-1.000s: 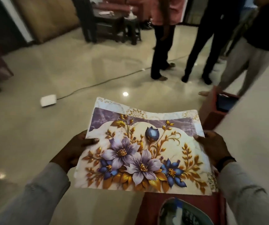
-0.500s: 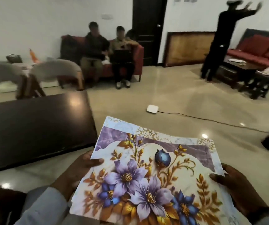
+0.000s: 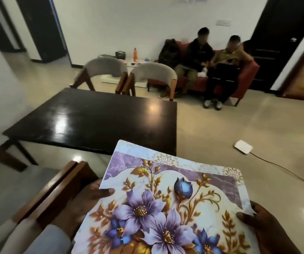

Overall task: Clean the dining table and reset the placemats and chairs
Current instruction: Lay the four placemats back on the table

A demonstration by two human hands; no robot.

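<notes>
Both hands hold a stack of flowered placemats (image 3: 167,204) low at 6 o'clock, clear of the dark dining table (image 3: 96,120), which lies at 11 o'clock. The left hand (image 3: 90,197) pinches the stack's left edge, thumb on top and fingers underneath. The right hand (image 3: 265,228) grips the right edge the same way, thumb laid on the print. Two grey-backed chairs (image 3: 153,72) stand at the table's far side, at 12 o'clock. A wooden chair (image 3: 43,191) sits at 8 o'clock, just beside the left hand.
</notes>
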